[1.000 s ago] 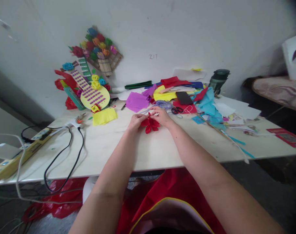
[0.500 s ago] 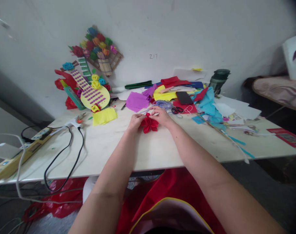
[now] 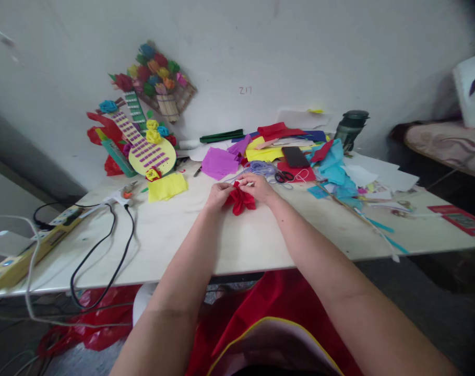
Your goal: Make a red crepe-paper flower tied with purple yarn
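Between my hands is a red paper flower (image 3: 240, 201) with several pointed petals, held just over the table (image 3: 257, 240). My left hand (image 3: 219, 195) pinches its left edge. The fingers of my right hand (image 3: 256, 186) are closed on its upper right side, thumb and fingertips close together. My fingers cover part of the flower's back. Just behind my right hand lie a coil of pale purple cord (image 3: 261, 167) and black scissors (image 3: 284, 176).
Purple paper (image 3: 221, 163), yellow paper (image 3: 167, 187), blue crepe paper (image 3: 335, 169) and a phone (image 3: 295, 156) lie around. A green bottle (image 3: 352, 128) stands at the back right. Paper-flower crafts (image 3: 152, 151) lean at the left, near a power strip (image 3: 45, 243) with cables.
The red flower has turned and spread slightly between my fingers, its lower petals shifting a little. Both hands stay in nearly the same place, still gripping it.
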### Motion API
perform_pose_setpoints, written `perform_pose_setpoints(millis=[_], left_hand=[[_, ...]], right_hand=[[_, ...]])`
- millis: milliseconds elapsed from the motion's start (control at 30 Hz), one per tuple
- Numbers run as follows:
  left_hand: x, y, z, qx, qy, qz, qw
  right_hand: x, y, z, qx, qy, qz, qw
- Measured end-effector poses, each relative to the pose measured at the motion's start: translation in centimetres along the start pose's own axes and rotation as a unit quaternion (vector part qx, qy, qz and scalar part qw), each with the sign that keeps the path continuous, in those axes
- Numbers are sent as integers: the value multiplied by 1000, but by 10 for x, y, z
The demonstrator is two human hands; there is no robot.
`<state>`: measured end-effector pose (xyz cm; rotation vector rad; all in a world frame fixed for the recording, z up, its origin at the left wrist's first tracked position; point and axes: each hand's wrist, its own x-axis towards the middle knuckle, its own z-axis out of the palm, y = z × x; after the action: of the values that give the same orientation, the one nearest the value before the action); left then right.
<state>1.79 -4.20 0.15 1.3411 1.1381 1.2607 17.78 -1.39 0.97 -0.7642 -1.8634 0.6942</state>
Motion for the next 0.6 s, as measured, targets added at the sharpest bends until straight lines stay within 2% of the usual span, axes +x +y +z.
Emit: perform_pose_setpoints(millis=[167, 400, 600], left_hand=[[0, 2, 1, 2, 4, 8, 1000], [-1, 3, 3, 2, 12, -15, 1000], [-3, 1, 3, 17, -3, -17, 1000]], right_hand=[[-1, 1, 3, -35, 11, 37, 999], [0, 2, 1, -37, -19, -33, 999], [-1, 1, -1, -101, -52, -32, 993]])
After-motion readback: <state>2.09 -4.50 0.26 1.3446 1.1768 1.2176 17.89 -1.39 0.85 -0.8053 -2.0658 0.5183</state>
